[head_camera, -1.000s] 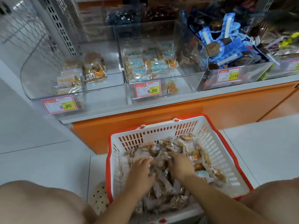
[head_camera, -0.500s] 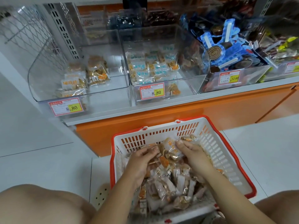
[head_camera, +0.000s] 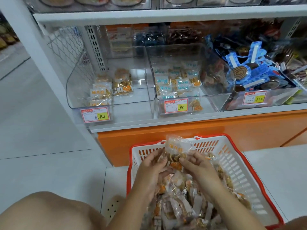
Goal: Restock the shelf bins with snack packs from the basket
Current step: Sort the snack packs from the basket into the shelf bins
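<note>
Head view looks down on a white metal shelf (head_camera: 182,124) over an orange base, carrying 3 clear plastic bins in its front row. The left bin (head_camera: 78,80) holds about 6 orange-lettered packs (head_camera: 101,93) bunched at its left side. The middle bin (head_camera: 209,103) holds a layer of blue-lettered packs (head_camera: 176,82), too overlapped to count. The right bin (head_camera: 279,97) is heaped with blue-wrapped roll cakes (head_camera: 245,72). Each bin bears 1 red and yellow price tag (head_camera: 95,115), 3 in all.

On the floor just below stands 1 white plastic basket with a red rim (head_camera: 232,165), holding a heap of packs beyond counting.

The 2 hands are close together over that heap. The left hand (head_camera: 149,170) and the right hand (head_camera: 199,168) both have fingers curled onto 1 clear snack pack with orange lettering (head_camera: 177,146). It is held upright, about level with the basket's far rim. Whether more packs are gathered beneath it I cannot tell.

By its lettering the pack likely belongs in the left bin. To do the step well, grip the sealed edges so the contents are not crushed, then lift clear of the rim. Carry it over the bin's low front lip and lay it label-up on the bare right part, beside the packs already there.
</note>
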Demonstrator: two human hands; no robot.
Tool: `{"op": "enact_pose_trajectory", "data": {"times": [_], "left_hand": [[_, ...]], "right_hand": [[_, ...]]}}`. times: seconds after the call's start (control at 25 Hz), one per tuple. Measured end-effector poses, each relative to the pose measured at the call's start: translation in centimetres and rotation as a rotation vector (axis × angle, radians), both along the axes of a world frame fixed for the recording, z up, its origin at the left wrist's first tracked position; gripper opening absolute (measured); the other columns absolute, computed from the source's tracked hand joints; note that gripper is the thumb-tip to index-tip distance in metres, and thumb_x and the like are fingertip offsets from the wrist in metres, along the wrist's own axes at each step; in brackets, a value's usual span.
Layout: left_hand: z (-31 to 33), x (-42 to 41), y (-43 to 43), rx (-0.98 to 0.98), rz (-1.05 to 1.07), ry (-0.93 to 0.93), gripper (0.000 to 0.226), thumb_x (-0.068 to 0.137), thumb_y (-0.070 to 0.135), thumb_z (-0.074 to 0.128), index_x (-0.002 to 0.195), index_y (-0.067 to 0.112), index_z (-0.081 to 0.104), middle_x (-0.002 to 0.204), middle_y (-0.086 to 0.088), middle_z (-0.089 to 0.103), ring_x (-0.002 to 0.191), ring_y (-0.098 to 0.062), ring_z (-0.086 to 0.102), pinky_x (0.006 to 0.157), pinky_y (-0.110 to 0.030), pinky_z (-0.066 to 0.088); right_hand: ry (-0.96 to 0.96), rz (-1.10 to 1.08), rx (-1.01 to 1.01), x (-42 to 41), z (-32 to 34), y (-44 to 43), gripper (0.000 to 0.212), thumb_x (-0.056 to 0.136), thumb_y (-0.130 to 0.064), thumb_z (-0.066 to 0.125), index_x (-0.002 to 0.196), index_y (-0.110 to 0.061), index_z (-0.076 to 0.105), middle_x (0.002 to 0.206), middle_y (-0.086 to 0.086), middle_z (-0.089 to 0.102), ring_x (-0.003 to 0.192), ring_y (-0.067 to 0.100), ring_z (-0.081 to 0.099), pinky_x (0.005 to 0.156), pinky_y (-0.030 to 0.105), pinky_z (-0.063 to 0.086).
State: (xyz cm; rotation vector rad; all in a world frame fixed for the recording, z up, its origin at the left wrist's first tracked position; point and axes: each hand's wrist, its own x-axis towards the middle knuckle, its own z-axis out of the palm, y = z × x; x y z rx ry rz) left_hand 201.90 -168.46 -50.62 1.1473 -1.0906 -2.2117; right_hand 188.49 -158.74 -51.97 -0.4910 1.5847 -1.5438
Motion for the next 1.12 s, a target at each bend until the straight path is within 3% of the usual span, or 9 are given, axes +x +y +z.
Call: {"op": "enact_pose_trajectory", "data": {"times": [0.12, 0.24, 0.36, 0.48, 0.6, 0.68, 0.8, 0.96, 1.12], "left_hand": [[3.8, 1.4, -1.8, -0.28, -0.067, -0.092, 0.033, 0.086, 0.014, 0.071, 0.113, 0.032, 0.064, 0.106, 0.004, 0.073, 0.089, -0.016, 0.073, 0.077, -0.032, 0.06], [9.0, 3.1, -5.4, -0.605, 0.005, -0.131, 0.032, 0.087, 0.022, 0.072, 0.113, 0.038, 0.064, 0.109, 0.012, 0.07, 0.094, -0.005, 0.069, 0.084, -0.027, 0.058], [13.5, 5.8, -10.1, -0.998, 0.216, -0.316, 0.033, 0.088, 0.033, 0.068, 0.119, 0.04, 0.061, 0.11, 0.025, 0.064, 0.101, 0.01, 0.059, 0.086, -0.011, 0.048], [14.2, 8.8, -14.9, -1.28, 0.531, -0.544, 0.055, 0.085, 0.028, 0.07, 0.137, 0.028, 0.049, 0.132, 0.008, 0.05, 0.124, -0.008, 0.046, 0.103, -0.023, 0.037], [12.0, 10.4, -18.4, -1.145, 0.476, -0.707, 0.086, 0.084, 0.034, 0.072, 0.153, 0.025, 0.02, 0.154, -0.003, 0.028, 0.142, -0.021, 0.027, 0.115, -0.037, 0.028], [10.6, 10.6, -19.7, -1.017, 0.367, -0.67, 0.088, 0.083, 0.046, 0.068, 0.152, 0.033, 0.015, 0.154, 0.001, 0.031, 0.14, -0.021, 0.035, 0.112, -0.048, 0.037], [10.0, 11.0, -20.6, -0.959, 0.283, -0.648, 0.093, 0.068, 0.08, 0.042, 0.148, 0.036, 0.023, 0.147, 0.005, 0.046, 0.131, -0.022, 0.049, 0.102, -0.051, 0.047], [10.0, 11.2, -20.6, -0.928, 0.275, -0.636, 0.103, 0.058, 0.084, 0.029, 0.148, 0.035, 0.025, 0.145, 0.007, 0.048, 0.13, -0.022, 0.051, 0.102, -0.051, 0.047], [10.4, 11.1, -20.5, -0.931, 0.296, -0.636, 0.083, 0.073, 0.069, 0.045, 0.146, 0.031, 0.031, 0.141, 0.003, 0.051, 0.128, -0.022, 0.052, 0.101, -0.05, 0.048]], "right_hand": [[0.177, 0.047, -0.028, 1.5, 4.2, -1.8, 0.008, 0.084, -0.008, 0.071, 0.088, -0.012, 0.067, 0.076, 0.014, 0.063, 0.074, 0.02, 0.061, 0.073, 0.028, 0.05], [0.336, 0.095, -0.119, 3.3, 11.1, -6.2, 0.009, 0.085, -0.011, 0.07, 0.08, -0.016, 0.065, 0.061, -0.005, 0.058, 0.059, 0.007, 0.054, 0.058, 0.012, 0.042], [0.514, 0.113, -0.139, 3.9, 15.7, -13.1, 0.027, 0.086, -0.019, 0.07, 0.074, -0.007, 0.05, 0.064, 0.002, 0.046, 0.061, 0.014, 0.044, 0.059, 0.028, 0.035], [0.714, 0.079, 0.004, 2.7, 16.3, -22.1, 0.024, 0.087, -0.02, 0.07, 0.083, -0.004, 0.052, 0.076, 0.006, 0.056, 0.071, 0.02, 0.053, 0.062, 0.033, 0.038], [0.889, 0.169, 0.394, 1.2, 14.6, -29.5, 0.019, 0.089, -0.02, 0.067, 0.098, -0.005, 0.061, 0.108, 0.014, 0.068, 0.1, 0.03, 0.063, 0.084, 0.036, 0.05], [0.85, 0.285, 0.577, 0.6, 12.8, -32.0, 0.012, 0.091, -0.018, 0.065, 0.088, -0.007, 0.06, 0.104, 0.015, 0.065, 0.099, 0.029, 0.062, 0.09, 0.035, 0.049], [0.583, 0.26, 0.568, -0.1, 10.8, -34.1, 0.026, 0.086, -0.009, 0.072, 0.069, -0.006, 0.052, 0.074, 0.012, 0.058, 0.078, 0.026, 0.056, 0.078, 0.039, 0.051], [0.654, 0.265, 0.596, -0.4, 10.4, -35.1, 0.028, 0.082, -0.017, 0.078, 0.07, -0.007, 0.054, 0.067, 0.01, 0.06, 0.063, 0.024, 0.06, 0.078, 0.04, 0.056], [0.84, 0.254, 0.56, 0.3, 12.3, -33.2, 0.029, 0.087, -0.029, 0.072, 0.099, -0.007, 0.057, 0.095, 0.01, 0.064, 0.087, 0.025, 0.067, 0.083, 0.033, 0.054]]}}
